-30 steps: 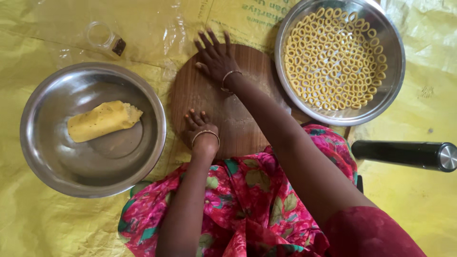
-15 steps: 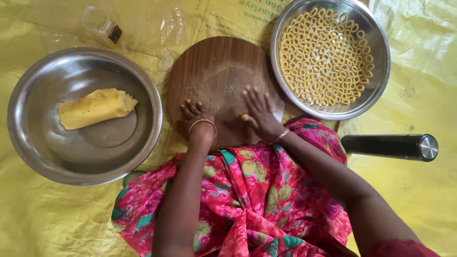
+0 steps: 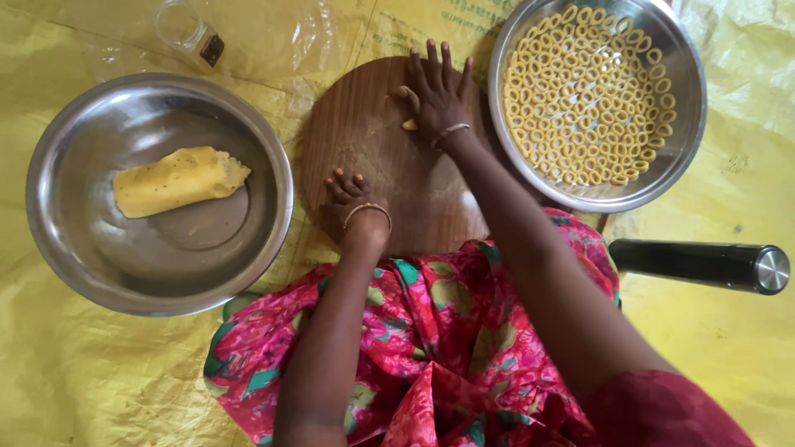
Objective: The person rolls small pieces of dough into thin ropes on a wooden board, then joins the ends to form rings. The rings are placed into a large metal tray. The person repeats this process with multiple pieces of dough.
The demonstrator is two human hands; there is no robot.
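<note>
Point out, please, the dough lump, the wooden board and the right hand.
dough lump [image 3: 178, 180], head view, middle of its top.
wooden board [image 3: 364, 132], head view, bare left part.
right hand [image 3: 436, 95], head view, back of hand.

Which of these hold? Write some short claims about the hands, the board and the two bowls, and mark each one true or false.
1. The right hand lies flat, fingers spread, on the round wooden board. True; a small bit of dough shows under it.
2. The left hand is inside the left bowl. False; it rests on the near edge of the board.
3. The left bowl holds one yellow lump of dough. True.
4. The right bowl is empty. False; it is full of small dough rings.
5. A dark cylinder with a metal end lies on the yellow sheet at the right. True.
</note>
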